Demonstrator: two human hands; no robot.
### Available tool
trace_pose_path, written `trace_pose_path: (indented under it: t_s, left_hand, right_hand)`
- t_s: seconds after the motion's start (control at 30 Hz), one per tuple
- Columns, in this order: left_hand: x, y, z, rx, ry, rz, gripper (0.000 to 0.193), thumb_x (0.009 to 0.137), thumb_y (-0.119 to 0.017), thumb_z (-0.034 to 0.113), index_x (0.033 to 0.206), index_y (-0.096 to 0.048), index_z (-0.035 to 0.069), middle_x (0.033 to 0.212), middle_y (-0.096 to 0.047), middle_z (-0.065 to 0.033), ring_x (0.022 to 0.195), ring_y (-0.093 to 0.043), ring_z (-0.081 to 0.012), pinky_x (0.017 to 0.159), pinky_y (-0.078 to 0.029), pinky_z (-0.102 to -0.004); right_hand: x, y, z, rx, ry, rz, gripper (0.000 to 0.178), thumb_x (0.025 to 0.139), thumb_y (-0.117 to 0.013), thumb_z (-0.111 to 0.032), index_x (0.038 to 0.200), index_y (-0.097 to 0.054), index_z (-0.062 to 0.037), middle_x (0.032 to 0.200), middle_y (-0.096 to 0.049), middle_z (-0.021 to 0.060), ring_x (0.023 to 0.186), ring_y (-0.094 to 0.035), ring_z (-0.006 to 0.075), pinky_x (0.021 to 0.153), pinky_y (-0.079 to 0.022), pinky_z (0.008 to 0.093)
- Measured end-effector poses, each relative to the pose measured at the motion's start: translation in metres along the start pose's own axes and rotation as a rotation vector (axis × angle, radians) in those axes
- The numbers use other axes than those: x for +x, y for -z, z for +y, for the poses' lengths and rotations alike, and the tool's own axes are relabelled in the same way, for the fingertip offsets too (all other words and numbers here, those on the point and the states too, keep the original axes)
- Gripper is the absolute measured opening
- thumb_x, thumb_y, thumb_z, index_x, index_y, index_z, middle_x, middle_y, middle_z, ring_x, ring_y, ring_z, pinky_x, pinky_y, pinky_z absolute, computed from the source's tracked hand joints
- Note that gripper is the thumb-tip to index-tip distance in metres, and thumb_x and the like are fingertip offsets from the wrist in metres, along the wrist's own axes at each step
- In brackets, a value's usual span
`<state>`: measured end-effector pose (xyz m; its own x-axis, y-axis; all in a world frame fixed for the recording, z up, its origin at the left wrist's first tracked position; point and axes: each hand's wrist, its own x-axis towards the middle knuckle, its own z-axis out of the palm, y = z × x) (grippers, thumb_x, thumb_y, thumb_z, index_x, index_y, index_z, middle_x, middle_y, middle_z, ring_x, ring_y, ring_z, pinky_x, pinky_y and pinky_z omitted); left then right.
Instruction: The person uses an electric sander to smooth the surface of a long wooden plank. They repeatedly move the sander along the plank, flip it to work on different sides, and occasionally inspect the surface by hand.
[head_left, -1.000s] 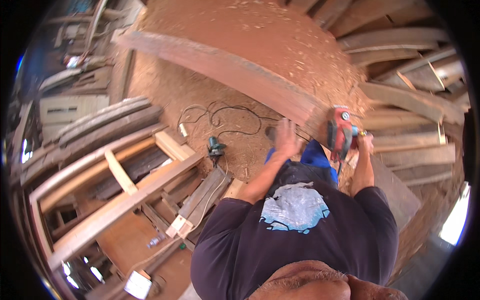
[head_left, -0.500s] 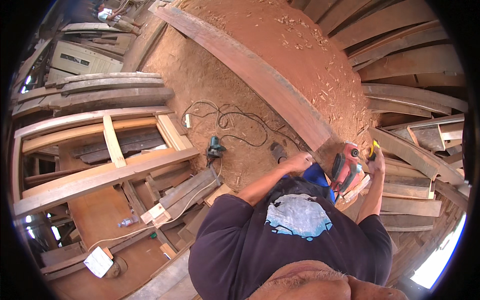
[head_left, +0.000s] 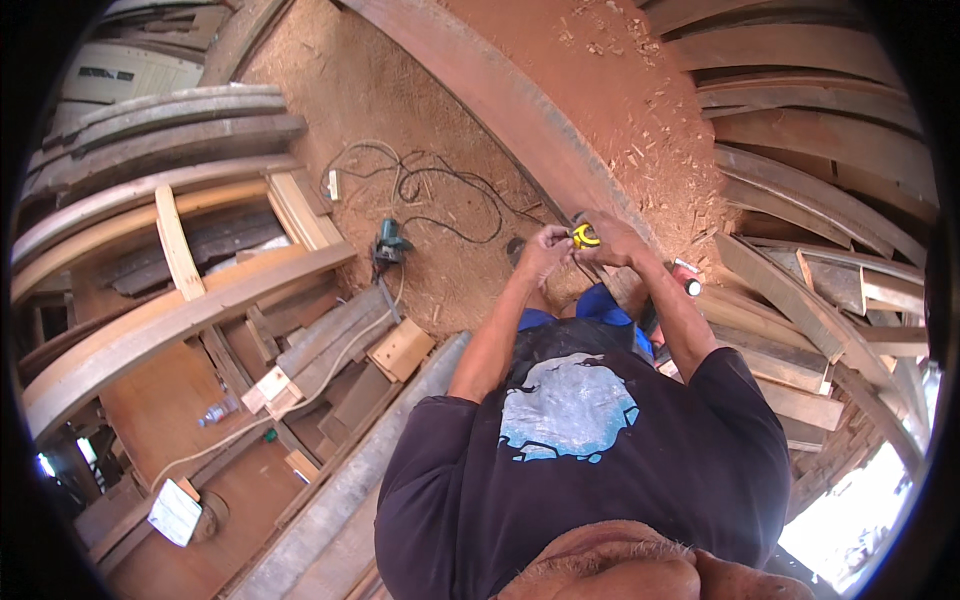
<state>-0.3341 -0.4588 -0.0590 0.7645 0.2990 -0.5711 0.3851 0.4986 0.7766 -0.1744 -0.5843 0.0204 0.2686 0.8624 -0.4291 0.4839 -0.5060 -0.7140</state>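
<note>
My right hand [head_left: 613,240] is closed around a yellow and black tape measure [head_left: 585,236]. My left hand [head_left: 542,251] meets it from the other side, fingers bent and pinched at the tape measure's edge; the small part between the fingertips is hidden. Both hands are held over the near end of a long, wide reddish-brown plank [head_left: 510,105], which runs away to the upper left. To the right of my right forearm, a red power tool [head_left: 686,278] shows in part, the rest hidden by the arm.
A teal and black power tool [head_left: 390,243] stands on the dusty ground with its black cord [head_left: 455,180] looped beyond it. A wooden frame [head_left: 180,245] and stacked boards fill the left. More planks [head_left: 800,130] lean at right. A clear bottle [head_left: 218,411] lies lower left.
My right hand has swung in from the right with the tape measure. My left hand has shifted left and up to meet it. The view has shifted, and the person at far left is out of sight.
</note>
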Motion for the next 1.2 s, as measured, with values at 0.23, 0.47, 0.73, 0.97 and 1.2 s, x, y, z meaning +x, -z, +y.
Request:
trace_pose_path:
  t_s: [0.23,0.47,0.73,0.97,1.2]
  left_hand:
    - [0.043,0.025,0.005,-0.155,-0.065,0.378,0.017,0.092,-0.066,0.012,0.103,-0.061,0.000,0.075,-0.061,-0.0013,0.060,-0.055,-0.0087,0.052,-0.045,-0.0223]
    - [0.116,0.041,-0.008,-0.039,0.002,0.615,0.016,0.091,-0.069,0.011,0.100,-0.060,0.000,0.075,-0.061,-0.0034,0.058,-0.057,-0.0102,0.047,-0.045,-0.0232]
    - [0.117,0.025,0.004,-0.096,0.114,0.623,0.015,0.093,-0.067,0.016,0.098,-0.061,0.004,0.078,-0.062,-0.0034,0.063,-0.059,-0.0117,0.055,-0.054,-0.0264]
    - [0.116,0.025,0.012,-0.049,0.137,0.632,0.014,0.093,-0.067,0.015,0.096,-0.060,0.004,0.077,-0.060,-0.0028,0.063,-0.059,-0.0117,0.054,-0.053,-0.0267]
    - [0.115,0.027,0.013,-0.022,0.155,0.627,0.012,0.093,-0.067,0.013,0.094,-0.059,0.004,0.076,-0.060,-0.0022,0.061,-0.057,-0.0115,0.053,-0.051,-0.0264]
  right_hand:
    - [0.061,0.049,0.023,-0.247,-0.113,0.245,0.058,0.069,-0.079,-0.021,0.123,-0.059,-0.0135,0.117,-0.060,0.0181,0.110,-0.058,0.0382,0.096,-0.046,0.0467]
    - [0.114,0.079,0.071,-0.372,-0.037,0.405,0.057,0.068,-0.077,-0.015,0.122,-0.059,-0.0154,0.117,-0.059,0.0150,0.112,-0.057,0.0368,0.095,-0.047,0.0464]
    - [0.134,0.084,0.104,-0.353,-0.065,0.392,0.058,0.069,-0.081,-0.020,0.122,-0.059,-0.0148,0.126,-0.058,0.0131,0.116,-0.056,0.0363,0.097,-0.046,0.0459]
    - [0.138,0.085,0.106,-0.358,-0.157,0.336,0.057,0.073,-0.080,-0.028,0.125,-0.057,-0.0220,0.127,-0.057,0.0072,0.118,-0.056,0.0335,0.099,-0.047,0.0474]
    - [0.134,0.085,0.103,-0.326,-0.128,0.345,0.060,0.071,-0.081,-0.024,0.124,-0.056,-0.0180,0.125,-0.058,0.0099,0.115,-0.057,0.0347,0.099,-0.044,0.0475]
